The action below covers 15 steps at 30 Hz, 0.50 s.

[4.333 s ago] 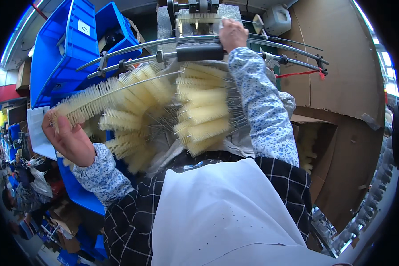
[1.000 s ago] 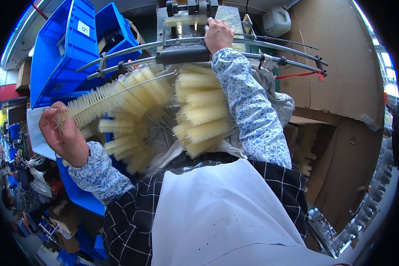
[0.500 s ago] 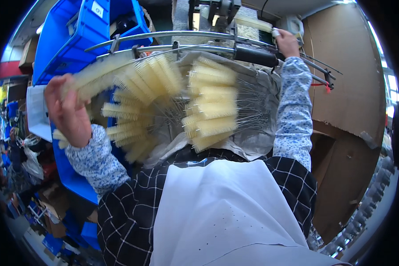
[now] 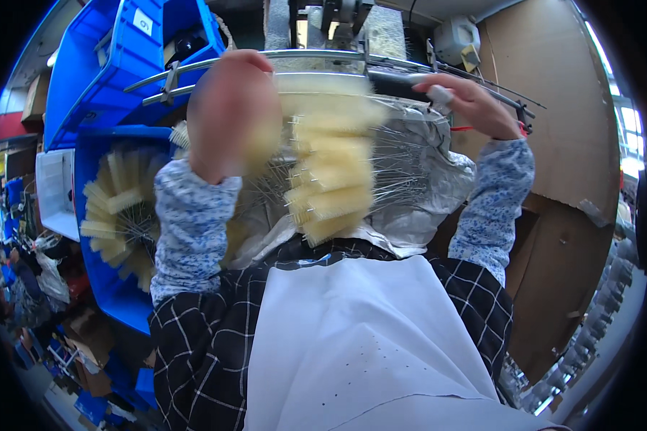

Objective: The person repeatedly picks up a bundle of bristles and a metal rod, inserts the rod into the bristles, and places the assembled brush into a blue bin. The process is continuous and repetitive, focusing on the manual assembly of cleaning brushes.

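My left hand (image 4: 233, 118) is smeared by motion at the left of the brush pile, beside blurred yellow bristles; its grip cannot be made out. My right hand (image 4: 478, 104) is at the right end of a black roller, fingers pointing left and drawn together, with white wrapping on a digit. Whatever they pinch is too small to make out. Between the hands lies a blurred, pale yellow brush (image 4: 331, 92), held by which hand I cannot tell. Below it, yellow cylindrical brushes (image 4: 334, 172) are stacked on grey cloth, their wire stems pointing right.
Metal rails (image 4: 316, 54) run across the front of a machine (image 4: 338, 21). More brushes (image 4: 115, 208) fan out in a blue bin (image 4: 115, 284) at left. Blue crates (image 4: 115, 65) stand at upper left, cardboard (image 4: 546, 108) at right. A white apron (image 4: 359, 323) covers my lap.
My left hand has swung right from the bin side toward the pile. My right hand has come down from the machine. The brush that lay across the machine is no longer there.
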{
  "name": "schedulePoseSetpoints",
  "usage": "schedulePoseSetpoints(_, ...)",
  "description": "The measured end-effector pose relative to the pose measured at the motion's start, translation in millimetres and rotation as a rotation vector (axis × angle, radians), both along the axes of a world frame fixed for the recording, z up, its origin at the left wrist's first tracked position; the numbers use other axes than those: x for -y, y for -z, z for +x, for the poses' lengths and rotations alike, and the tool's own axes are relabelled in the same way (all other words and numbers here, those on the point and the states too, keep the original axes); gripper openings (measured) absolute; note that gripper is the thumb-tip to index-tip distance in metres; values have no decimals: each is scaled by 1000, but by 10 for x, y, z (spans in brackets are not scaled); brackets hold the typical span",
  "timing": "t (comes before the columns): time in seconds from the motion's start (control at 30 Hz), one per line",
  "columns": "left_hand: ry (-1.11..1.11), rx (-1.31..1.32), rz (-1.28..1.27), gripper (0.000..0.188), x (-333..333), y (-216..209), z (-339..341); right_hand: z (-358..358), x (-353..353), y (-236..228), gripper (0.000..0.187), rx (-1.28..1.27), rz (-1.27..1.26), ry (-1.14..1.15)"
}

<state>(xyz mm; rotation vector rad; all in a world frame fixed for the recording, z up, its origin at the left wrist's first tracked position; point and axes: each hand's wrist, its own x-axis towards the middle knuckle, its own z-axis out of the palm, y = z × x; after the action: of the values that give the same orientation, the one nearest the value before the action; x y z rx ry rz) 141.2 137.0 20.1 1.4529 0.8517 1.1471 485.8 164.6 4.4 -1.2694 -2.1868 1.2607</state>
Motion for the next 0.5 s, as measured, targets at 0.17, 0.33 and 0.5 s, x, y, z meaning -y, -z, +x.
schedulePoseSetpoints(0.17, 43, -60, 81, 30, 77, 217, 380, -1058, 323, 31, 31, -217, -105, 55)
schedulePoseSetpoints(0.33, -175, -722, 114, 49, -38, 91, -271, -830, -170, 635, 24, 101, 732, 311)
schedulePoseSetpoints(0.5, -115, -1048, -30, 43, -200, 508, -902, -360, -576, 945, 27, 789, 702, 645)
